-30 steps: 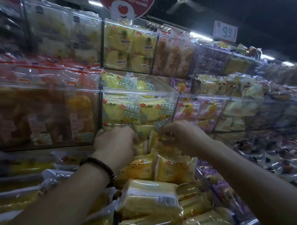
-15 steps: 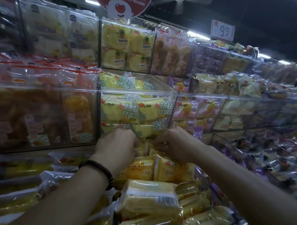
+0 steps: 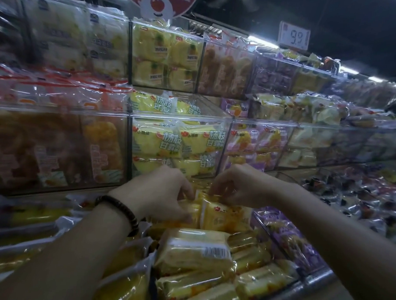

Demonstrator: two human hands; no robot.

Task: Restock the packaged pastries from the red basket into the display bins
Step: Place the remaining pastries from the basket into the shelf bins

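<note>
My left hand point(image 3: 158, 193) and right hand point(image 3: 238, 188) pinch 2 upright yellow plastic-wrapped pastry packets point(image 3: 221, 216); I'd seat them snugly, labels forward.

Look up top: a round red sign point(image 3: 158, 0) with a white heart-faced mascot hangs right above you. Off to your right, a white price tag point(image 3: 294, 36) reads 9.9, and just below it bright light strips point(image 3: 263, 42) run away rightwards.

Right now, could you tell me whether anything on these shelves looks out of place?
One yellow packet lies askew, barcode side up, on the front packets, while the orange packets behind it stand upright, fronts forward.
</note>
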